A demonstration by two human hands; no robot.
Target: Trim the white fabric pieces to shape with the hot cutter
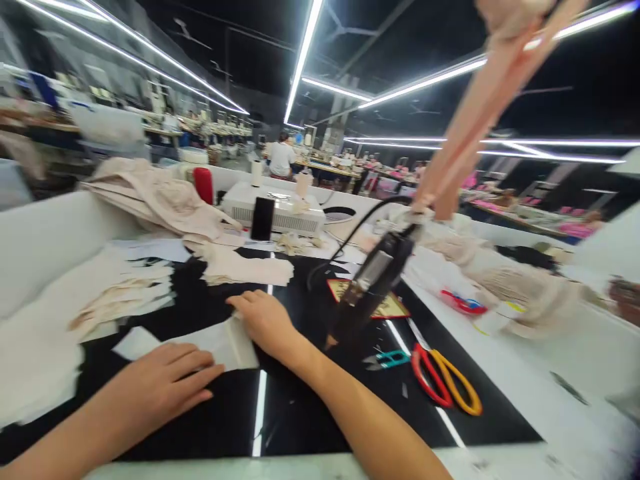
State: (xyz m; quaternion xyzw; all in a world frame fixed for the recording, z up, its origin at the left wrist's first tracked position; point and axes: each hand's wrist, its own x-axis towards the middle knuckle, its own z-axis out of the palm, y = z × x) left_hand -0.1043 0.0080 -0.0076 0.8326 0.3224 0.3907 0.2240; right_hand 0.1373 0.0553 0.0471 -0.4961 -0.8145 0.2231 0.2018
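A small cream fabric piece (213,341) lies on the black table surface, with a folded beige strip (243,343) along its right side. My left hand (155,377) rests flat over its near left part, fingers stretched out. At the strip's far end, my right hand (265,323) has its fingers bent over the edge, gripping it; the thumb is mostly hidden. Beyond my hands is a stack of cream fabric pieces (247,267). To the left, more cream pieces (120,293) lie overlapped with ragged edges.
A black pointed tool (373,280) hangs from pink cloth right of my right arm. Near it lie teal thread snips (387,360) and scissors with red and yellow handles (445,383). A phone (263,219) leans on a white box (300,217). Beige garments (160,197) are heaped back left.
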